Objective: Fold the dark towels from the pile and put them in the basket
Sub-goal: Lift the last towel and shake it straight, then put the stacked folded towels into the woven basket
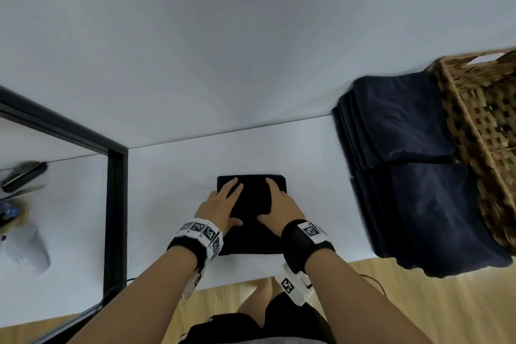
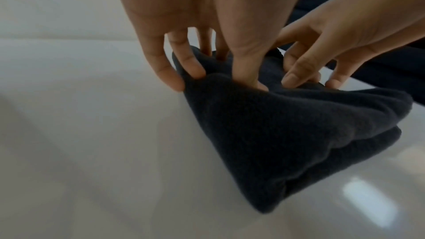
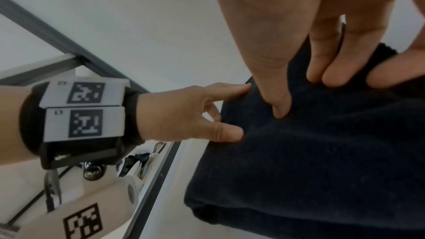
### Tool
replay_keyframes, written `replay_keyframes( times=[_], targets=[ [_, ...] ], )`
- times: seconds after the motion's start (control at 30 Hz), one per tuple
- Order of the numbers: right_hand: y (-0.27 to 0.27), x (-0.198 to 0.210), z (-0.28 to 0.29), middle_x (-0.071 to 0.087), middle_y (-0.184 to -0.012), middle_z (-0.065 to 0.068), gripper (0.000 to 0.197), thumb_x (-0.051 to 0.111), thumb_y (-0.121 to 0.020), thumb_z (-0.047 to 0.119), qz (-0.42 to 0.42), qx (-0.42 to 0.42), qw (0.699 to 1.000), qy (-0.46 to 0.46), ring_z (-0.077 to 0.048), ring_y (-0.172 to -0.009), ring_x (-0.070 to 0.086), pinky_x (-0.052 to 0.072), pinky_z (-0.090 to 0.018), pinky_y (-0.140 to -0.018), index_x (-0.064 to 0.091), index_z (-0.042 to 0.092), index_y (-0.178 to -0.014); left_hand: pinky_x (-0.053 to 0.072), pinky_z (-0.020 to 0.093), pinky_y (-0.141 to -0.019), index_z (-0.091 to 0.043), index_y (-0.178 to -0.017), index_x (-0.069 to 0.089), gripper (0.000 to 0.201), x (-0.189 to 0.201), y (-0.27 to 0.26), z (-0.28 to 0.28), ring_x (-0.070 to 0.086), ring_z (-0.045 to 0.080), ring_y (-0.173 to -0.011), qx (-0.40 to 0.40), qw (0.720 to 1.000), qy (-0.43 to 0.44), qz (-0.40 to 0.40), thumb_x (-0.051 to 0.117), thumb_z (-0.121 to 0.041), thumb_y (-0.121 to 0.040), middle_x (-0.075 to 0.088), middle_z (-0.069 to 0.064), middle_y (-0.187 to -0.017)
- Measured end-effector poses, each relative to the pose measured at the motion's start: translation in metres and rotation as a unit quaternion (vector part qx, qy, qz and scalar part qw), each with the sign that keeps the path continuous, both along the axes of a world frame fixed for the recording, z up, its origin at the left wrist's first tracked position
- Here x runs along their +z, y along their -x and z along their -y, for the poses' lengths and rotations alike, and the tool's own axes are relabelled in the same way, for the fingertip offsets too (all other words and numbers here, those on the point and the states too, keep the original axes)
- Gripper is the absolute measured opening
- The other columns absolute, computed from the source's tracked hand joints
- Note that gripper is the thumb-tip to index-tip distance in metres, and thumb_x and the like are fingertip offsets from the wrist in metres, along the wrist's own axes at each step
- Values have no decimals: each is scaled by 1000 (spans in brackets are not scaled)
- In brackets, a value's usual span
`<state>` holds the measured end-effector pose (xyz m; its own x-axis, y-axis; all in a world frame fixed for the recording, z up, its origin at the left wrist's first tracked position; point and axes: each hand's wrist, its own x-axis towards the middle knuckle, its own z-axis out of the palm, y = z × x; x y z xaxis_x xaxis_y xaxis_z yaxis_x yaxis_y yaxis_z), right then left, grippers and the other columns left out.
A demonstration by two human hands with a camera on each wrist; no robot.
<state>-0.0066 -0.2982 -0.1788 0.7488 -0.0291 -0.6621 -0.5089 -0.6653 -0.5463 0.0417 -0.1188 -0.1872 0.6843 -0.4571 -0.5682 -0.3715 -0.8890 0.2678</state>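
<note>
One folded dark towel [image 1: 251,212] lies under two hands, left hand [image 1: 220,208] and right hand [image 1: 282,208], with one pile of dark towels [image 1: 410,165] and one wicker basket [image 1: 483,131] on the surface [image 1: 173,190].

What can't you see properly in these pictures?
- Inside the basket: head view, cut off by the right edge, so any towels in it stay hidden.
- How many towels the pile holds: layers blur together.
- Things on the side surface, head view: blurred and cut off on the left.
- The folded towel under the left hand and right hand: they cover its top.
</note>
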Motion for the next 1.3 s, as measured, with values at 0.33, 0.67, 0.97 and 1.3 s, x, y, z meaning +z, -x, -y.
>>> replay_keyframes(
  times=[0.33,0.67,0.97,1.3],
  targets=[
    [31,-4,32,63,-113,-8,80,77,-81,37,-33,-209,977,-33,-24,-107,59,45,-26,-89,34,15,-145,39,24,-78,-9,-121,55,37,7,12,-14,55,18,-86,365,918,142,52,65,-29,-90,52,10,-123],
    [21,-4,6,70,-101,1,39,79,-72,41,-98,-222,963,-115,-18,-95,67,56,-32,-88,67,20,-103,53,35,-88,-14,-116,59,51,3,19,-10,64,24,-99,428,887,100,-145,75,-44,-77,67,6,-111],
    [53,83,94,64,-103,6,60,83,-69,30,46,-343,935,-84,-3,-85,61,46,-11,-65,44,25,-114,60,39,-73,-19,-101,58,38,63,21,73,68,19,-91,384,857,281,-199,81,-34,-75,67,2,-104],
    [103,207,242,53,-133,6,58,72,-87,21,281,-249,927,-21,-8,-121,52,43,-29,-105,47,36,-138,60,37,-67,-19,-103,60,34,161,48,230,72,13,-85,348,780,473,-217,81,-22,-75,72,0,-99]
  ],
)
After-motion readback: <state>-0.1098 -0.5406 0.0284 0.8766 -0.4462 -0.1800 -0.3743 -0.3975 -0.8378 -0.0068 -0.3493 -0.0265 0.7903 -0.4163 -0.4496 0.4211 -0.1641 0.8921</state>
